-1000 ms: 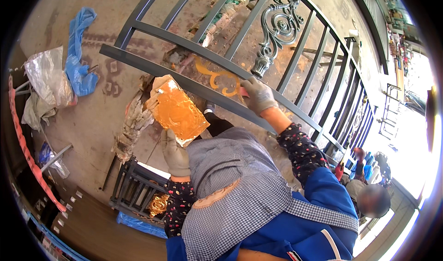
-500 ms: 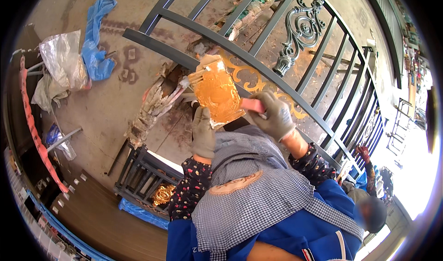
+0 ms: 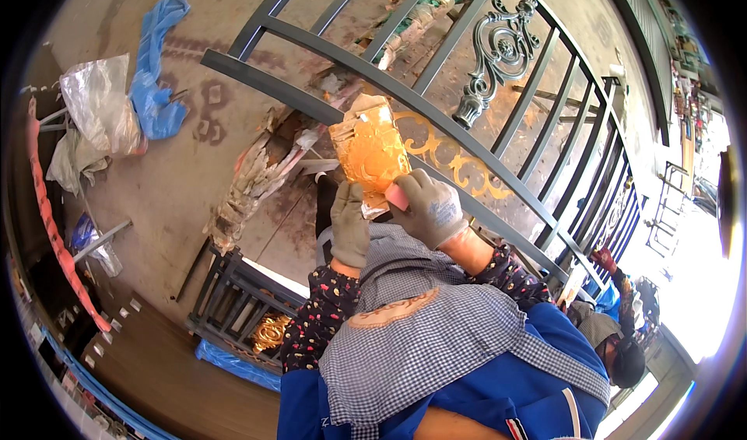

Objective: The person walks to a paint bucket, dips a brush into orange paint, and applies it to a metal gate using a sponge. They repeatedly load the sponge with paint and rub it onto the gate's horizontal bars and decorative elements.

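A small flat board coated with gold-orange paint (image 3: 369,148), with torn pale edges, is held up in front of me. My left hand (image 3: 350,226), in a grey glove, grips its lower edge. My gloved right hand (image 3: 429,210) pinches a pink sponge (image 3: 397,197) against the board's lower right part. The far edge of the sponge is hidden by my fingers. Just beyond lies a dark grey metal railing (image 3: 436,108). Its gold-painted scroll ornament (image 3: 430,149) shows between the bars, partly covered by the board and my right hand.
A silvery scroll ornament (image 3: 496,47) sits farther along the railing. Left of me are a clear plastic bag (image 3: 99,105), a blue plastic sheet (image 3: 153,90) and a red-wrapped bar (image 3: 56,214). A smaller dark frame (image 3: 233,292) stands near my left arm. Another person (image 3: 618,331) works at right.
My right hand has moved left and slightly down, bringing the sponge from beside the board's right edge to its lower right part. The left hand still holds the board.
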The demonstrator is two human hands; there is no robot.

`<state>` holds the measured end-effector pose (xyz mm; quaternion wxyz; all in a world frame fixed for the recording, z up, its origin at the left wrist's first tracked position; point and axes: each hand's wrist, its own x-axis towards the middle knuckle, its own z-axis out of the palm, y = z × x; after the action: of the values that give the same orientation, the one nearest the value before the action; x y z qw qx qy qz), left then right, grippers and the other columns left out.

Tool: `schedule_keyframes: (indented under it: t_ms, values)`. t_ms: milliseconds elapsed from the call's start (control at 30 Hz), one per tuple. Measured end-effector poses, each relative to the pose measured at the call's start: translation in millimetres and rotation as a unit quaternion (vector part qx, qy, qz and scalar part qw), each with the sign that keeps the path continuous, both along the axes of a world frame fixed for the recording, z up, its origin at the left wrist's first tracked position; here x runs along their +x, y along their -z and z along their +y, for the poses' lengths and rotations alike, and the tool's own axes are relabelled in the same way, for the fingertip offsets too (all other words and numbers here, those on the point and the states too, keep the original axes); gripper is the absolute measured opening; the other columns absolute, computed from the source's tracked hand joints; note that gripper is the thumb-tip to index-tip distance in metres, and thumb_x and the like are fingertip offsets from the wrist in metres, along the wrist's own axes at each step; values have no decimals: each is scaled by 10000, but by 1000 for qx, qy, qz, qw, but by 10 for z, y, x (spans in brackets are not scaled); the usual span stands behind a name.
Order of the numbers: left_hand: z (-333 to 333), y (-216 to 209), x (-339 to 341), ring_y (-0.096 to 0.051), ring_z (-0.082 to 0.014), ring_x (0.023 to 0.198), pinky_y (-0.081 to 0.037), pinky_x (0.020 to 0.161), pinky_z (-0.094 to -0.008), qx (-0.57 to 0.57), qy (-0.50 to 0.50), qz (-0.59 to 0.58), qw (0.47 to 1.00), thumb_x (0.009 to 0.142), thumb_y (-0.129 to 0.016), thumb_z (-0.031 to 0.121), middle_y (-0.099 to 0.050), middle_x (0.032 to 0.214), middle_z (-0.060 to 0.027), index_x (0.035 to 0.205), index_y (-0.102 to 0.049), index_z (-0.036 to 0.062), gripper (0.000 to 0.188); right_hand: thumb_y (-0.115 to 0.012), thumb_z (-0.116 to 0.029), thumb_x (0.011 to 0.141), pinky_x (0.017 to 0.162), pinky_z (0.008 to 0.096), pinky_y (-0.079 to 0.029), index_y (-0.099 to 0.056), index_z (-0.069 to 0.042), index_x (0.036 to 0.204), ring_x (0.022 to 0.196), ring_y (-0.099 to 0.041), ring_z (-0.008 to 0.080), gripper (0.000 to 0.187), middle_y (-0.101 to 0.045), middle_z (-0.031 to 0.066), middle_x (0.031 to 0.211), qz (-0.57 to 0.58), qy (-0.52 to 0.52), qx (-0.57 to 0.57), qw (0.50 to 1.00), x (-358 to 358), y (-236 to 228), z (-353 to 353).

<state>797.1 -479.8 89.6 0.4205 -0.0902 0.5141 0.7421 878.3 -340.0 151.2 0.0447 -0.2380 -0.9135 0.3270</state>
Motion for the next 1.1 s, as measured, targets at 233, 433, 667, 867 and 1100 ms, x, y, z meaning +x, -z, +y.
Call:
schedule_keyframes:
  t_ms: [233, 433, 667, 867, 1100]
  values:
    - [-52, 64, -42, -662, -134, 977, -563, 809, -270, -111, 109, 189, 970, 1079, -501, 287, -664, 1158, -69, 1226, -577, -3, 333, -791, -180, 756, 668, 409, -548, -633, -67, 1029, 776, -670, 323, 335, -642, 115, 908, 36, -2, -42, 998, 56, 30, -29]
    - [-179, 116, -159, -657, -177, 1011, -567, 832, -299, -184, 174, 368, 895, 1083, -485, 284, -644, 1182, -97, 1259, -561, -37, 374, -780, -253, 793, 737, 427, -543, -642, -72, 1027, 872, -673, 353, 326, -661, 150, 940, 21, 172, -66, 983, 430, 119, 504]
    - [-306, 152, -218, -569, -156, 1168, -531, 945, -303, -198, 160, 251, 934, 1102, -420, 200, -534, 1322, -81, 1255, -545, -57, 324, -749, -267, 830, 754, 454, -535, -605, -78, 1076, 896, -663, 397, 343, -655, 165, 1004, -62, 180, 11, 982, 458, 942, 873]
    - [-417, 297, -187, -593, -232, 1094, -531, 922, -320, -206, 160, 318, 911, 1109, -393, 202, -543, 1252, -152, 1280, -547, -74, 360, -734, -262, 843, 763, 467, -531, -594, -81, 1090, 899, -659, 393, 338, -634, 160, 1008, -134, 120, 30, 983, 512, 1098, 913]
    - [-348, 173, -198, -612, -266, 1042, -524, 891, -342, -233, 174, 404, 868, 1091, -440, 169, -574, 1199, -163, 1297, -570, -30, 315, -724, -246, 851, 768, 465, -530, -602, -80, 1075, 906, -655, 385, 304, -631, 147, 1021, -82, 141, 12, 987, 545, 1016, 913]
